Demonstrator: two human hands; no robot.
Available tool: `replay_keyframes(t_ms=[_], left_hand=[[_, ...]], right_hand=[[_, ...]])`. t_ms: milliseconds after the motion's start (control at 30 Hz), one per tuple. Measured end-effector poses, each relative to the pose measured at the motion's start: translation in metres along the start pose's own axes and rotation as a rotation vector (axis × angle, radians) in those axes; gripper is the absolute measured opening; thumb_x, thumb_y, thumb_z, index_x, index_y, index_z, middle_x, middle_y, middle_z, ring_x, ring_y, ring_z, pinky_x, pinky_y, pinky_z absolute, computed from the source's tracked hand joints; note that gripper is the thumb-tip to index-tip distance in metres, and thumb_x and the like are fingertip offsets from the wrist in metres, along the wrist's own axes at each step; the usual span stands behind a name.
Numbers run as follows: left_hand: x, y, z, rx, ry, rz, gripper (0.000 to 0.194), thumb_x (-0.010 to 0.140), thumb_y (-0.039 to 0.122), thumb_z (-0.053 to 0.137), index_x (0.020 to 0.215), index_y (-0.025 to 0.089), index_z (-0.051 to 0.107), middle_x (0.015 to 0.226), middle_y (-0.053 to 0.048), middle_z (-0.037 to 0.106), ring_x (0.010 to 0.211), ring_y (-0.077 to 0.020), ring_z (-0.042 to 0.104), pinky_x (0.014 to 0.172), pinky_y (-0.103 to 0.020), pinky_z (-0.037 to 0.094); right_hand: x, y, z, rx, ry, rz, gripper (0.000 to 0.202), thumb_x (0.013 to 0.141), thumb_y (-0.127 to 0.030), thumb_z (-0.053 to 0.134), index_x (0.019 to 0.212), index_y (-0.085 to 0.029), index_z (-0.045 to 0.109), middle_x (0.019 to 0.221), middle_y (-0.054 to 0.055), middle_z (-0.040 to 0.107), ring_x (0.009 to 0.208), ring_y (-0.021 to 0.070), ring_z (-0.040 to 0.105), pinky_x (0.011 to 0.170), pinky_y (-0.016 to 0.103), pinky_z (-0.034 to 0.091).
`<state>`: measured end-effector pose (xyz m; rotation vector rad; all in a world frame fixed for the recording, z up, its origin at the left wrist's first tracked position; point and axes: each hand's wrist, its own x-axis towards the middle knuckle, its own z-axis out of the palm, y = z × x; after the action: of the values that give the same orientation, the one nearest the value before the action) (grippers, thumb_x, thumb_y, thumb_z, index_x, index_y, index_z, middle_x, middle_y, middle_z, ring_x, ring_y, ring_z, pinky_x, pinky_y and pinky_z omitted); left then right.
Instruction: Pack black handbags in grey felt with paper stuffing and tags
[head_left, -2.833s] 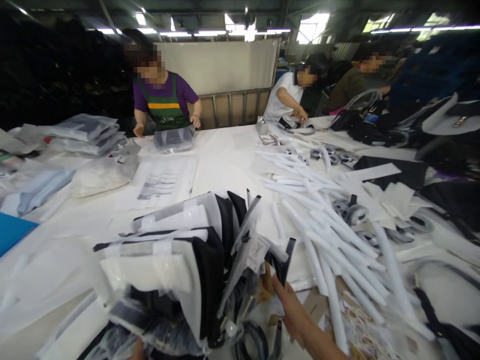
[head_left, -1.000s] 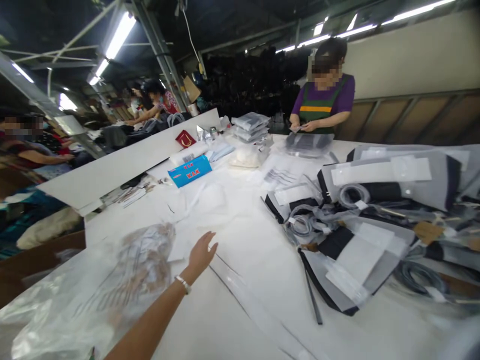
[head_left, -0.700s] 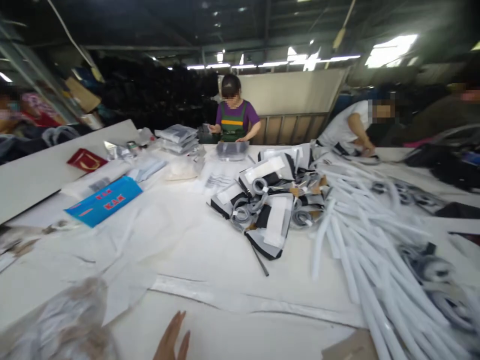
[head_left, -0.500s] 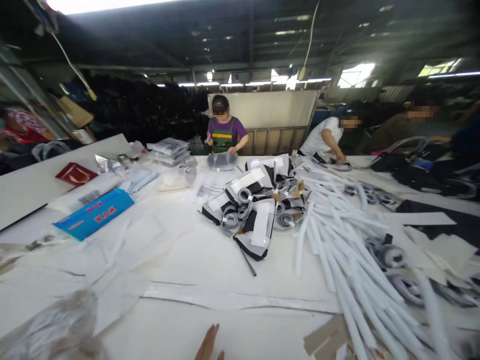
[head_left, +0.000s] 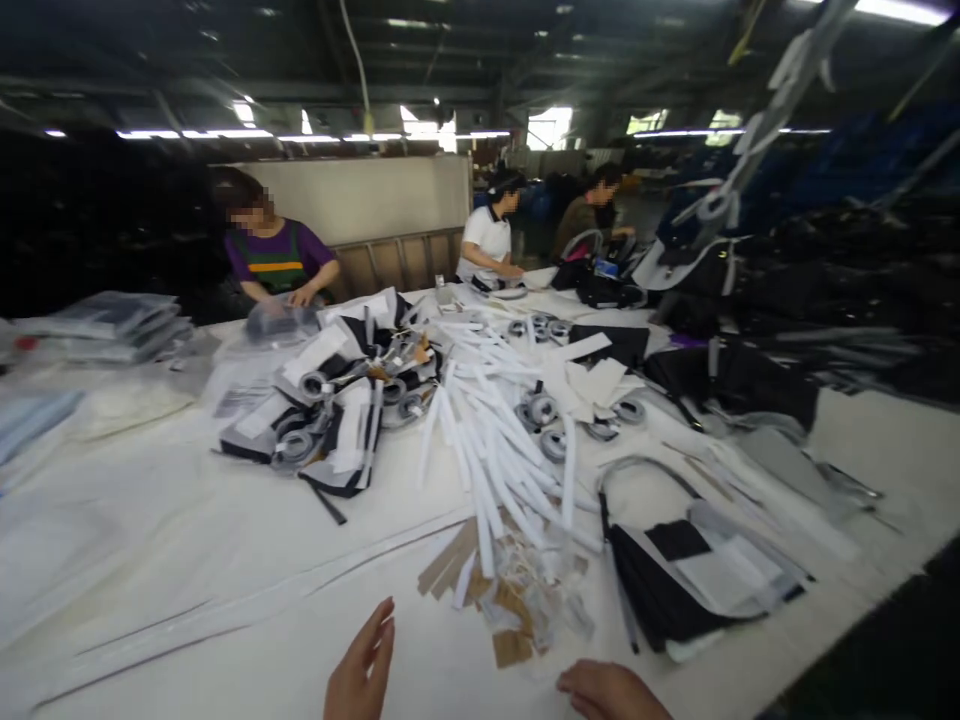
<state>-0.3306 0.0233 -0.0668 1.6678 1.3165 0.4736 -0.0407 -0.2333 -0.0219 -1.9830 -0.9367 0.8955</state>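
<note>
My left hand (head_left: 361,665) is above the white table (head_left: 247,640) near its front edge, fingers stretched upward and nothing in it. My right hand (head_left: 611,690) reaches in at the bottom, its fingers pointing left and loosely bent, with no object seen in it. Between and beyond the hands lie brown card pieces (head_left: 514,648) mixed with clear plastic scraps (head_left: 574,612). To the right rests a black and grey bag (head_left: 660,590) with a looped handle, apart from my right hand. A heap of white foam tubes (head_left: 495,460) spreads behind the card pieces.
Left of the tubes is a pile of black and grey bag pieces (head_left: 352,440) with coiled straps. Flat plastic-wrapped packs (head_left: 112,325) are stacked at the far left. Across the table, a person in purple (head_left: 281,255) and a person in white (head_left: 487,245) work.
The view has swung right, so the table's contents sit further left. The black and grey bag and my right hand now show. My left hand shows more fully.
</note>
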Motion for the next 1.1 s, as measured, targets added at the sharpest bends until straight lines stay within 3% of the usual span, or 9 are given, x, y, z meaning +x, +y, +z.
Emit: replay_keyframes(t_ms=[133, 300, 433, 500, 600, 700, 933, 1033, 1100], left_hand=[[-0.047, 0.044, 0.085, 0.055, -0.070, 0.163, 0.043, 0.087, 0.052, 0.054, 0.119, 0.029, 0.072, 0.123, -0.001, 0.072, 0.111, -0.0284, 0.069, 0.092, -0.034, 0.059], [-0.074, 0.093, 0.159, 0.104, -0.217, 0.383, 0.038, 0.091, 0.043, 0.053, 0.118, 0.026, 0.073, 0.122, -0.005, 0.072, 0.114, -0.0272, 0.068, 0.099, -0.036, 0.056], [-0.053, 0.123, 0.190, 0.123, -0.270, 0.547, 0.038, 0.093, 0.042, 0.049, 0.117, 0.024, 0.072, 0.121, -0.006, 0.072, 0.115, -0.0267, 0.068, 0.100, -0.043, 0.055], [-0.040, 0.136, 0.201, 0.120, -0.269, 0.611, 0.039, 0.096, 0.041, 0.047, 0.120, 0.022, 0.070, 0.123, -0.008, 0.072, 0.117, -0.0266, 0.067, 0.102, -0.046, 0.053], [-0.035, 0.154, 0.217, 0.116, -0.269, 0.704, 0.038, 0.099, 0.038, 0.045, 0.126, 0.021, 0.065, 0.127, -0.009, 0.069, 0.120, -0.0252, 0.064, 0.105, -0.047, 0.051], [-0.049, 0.177, 0.232, 0.131, -0.293, 0.813, 0.035, 0.101, 0.034, 0.045, 0.129, 0.021, 0.061, 0.127, -0.009, 0.069, 0.119, -0.0228, 0.065, 0.105, -0.044, 0.051], [-0.096, 0.229, 0.288, 0.233, -0.335, 1.187, 0.036, 0.098, 0.023, 0.050, 0.133, 0.023, 0.057, 0.134, -0.005, 0.065, 0.126, -0.0211, 0.059, 0.108, -0.042, 0.049], [-0.107, 0.239, 0.324, 0.271, -0.230, 1.392, 0.036, 0.095, 0.024, 0.055, 0.131, 0.022, 0.059, 0.133, -0.006, 0.066, 0.124, -0.0242, 0.060, 0.106, -0.046, 0.049], [-0.106, 0.241, 0.351, 0.262, -0.081, 1.523, 0.030, 0.095, 0.028, 0.055, 0.122, 0.018, 0.064, 0.123, -0.009, 0.070, 0.115, -0.0253, 0.065, 0.098, -0.044, 0.054]], right_hand=[[-0.017, 0.021, -0.082, -0.060, -0.109, -0.175, 0.024, 0.094, -0.039, 0.057, 0.100, -0.033, 0.080, 0.085, 0.005, 0.076, 0.082, 0.0249, 0.072, 0.075, 0.031, 0.053], [-0.042, 0.035, -0.147, -0.100, 0.206, -0.049, 0.033, 0.095, -0.042, 0.054, 0.112, -0.026, 0.076, 0.080, 0.004, 0.074, 0.067, 0.0207, 0.067, 0.071, 0.030, 0.053], [-0.070, 0.054, -0.161, -0.094, 0.372, 0.098, 0.041, 0.096, -0.052, 0.049, 0.108, -0.023, 0.076, 0.073, 0.002, 0.071, 0.061, 0.0194, 0.064, 0.063, 0.029, 0.053], [-0.086, 0.065, -0.165, -0.116, 0.434, 0.131, 0.044, 0.096, -0.054, 0.047, 0.108, -0.022, 0.075, 0.074, 0.003, 0.072, 0.065, 0.0208, 0.067, 0.067, 0.031, 0.056], [-0.107, 0.080, -0.174, -0.203, 0.522, 0.141, 0.042, 0.096, -0.051, 0.047, 0.112, -0.022, 0.073, 0.095, 0.007, 0.077, 0.081, 0.0244, 0.073, 0.081, 0.037, 0.059], [-0.117, 0.090, -0.188, -0.380, 0.558, 0.072, 0.038, 0.097, -0.045, 0.047, 0.117, -0.023, 0.072, 0.118, 0.009, 0.073, 0.106, 0.0286, 0.070, 0.097, 0.045, 0.055], [-0.087, 0.099, -0.219, -0.507, 0.467, -0.092, 0.037, 0.096, -0.033, 0.051, 0.128, -0.024, 0.067, 0.133, 0.010, 0.065, 0.124, 0.0290, 0.060, 0.111, 0.051, 0.045], [-0.065, 0.106, -0.228, -0.545, 0.420, -0.175, 0.038, 0.093, -0.029, 0.056, 0.128, -0.025, 0.068, 0.133, 0.010, 0.066, 0.124, 0.0291, 0.060, 0.109, 0.050, 0.047], [-0.050, 0.115, -0.233, -0.568, 0.365, -0.225, 0.040, 0.090, -0.027, 0.060, 0.130, -0.028, 0.067, 0.135, 0.010, 0.064, 0.126, 0.0293, 0.059, 0.109, 0.050, 0.046]])
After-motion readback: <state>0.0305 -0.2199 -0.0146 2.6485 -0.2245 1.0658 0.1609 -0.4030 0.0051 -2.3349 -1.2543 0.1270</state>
